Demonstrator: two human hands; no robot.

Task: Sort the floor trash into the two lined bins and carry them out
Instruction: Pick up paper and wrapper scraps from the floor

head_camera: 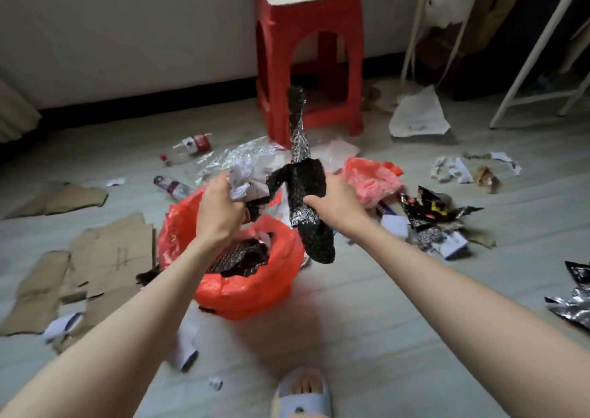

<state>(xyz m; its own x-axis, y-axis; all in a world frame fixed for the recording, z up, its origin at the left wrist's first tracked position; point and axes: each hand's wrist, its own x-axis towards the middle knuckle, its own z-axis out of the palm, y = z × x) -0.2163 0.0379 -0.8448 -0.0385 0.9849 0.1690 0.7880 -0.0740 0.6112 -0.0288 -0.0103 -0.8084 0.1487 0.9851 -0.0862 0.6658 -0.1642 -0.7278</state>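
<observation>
The right hand [332, 199] grips a long black bubble-wrap strip [306, 191] at its middle, above the red-lined bin [255, 293]. The left hand [220, 203] holds crumpled white paper [242, 179]. The strip looks light, soft and floppy; a middle grip seems enough.

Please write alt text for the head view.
Over a red-lined bin, the left hand grips crumpled paper and the right hand a black wrapper. Cardboard, bottles and scraps litter the floor.
</observation>
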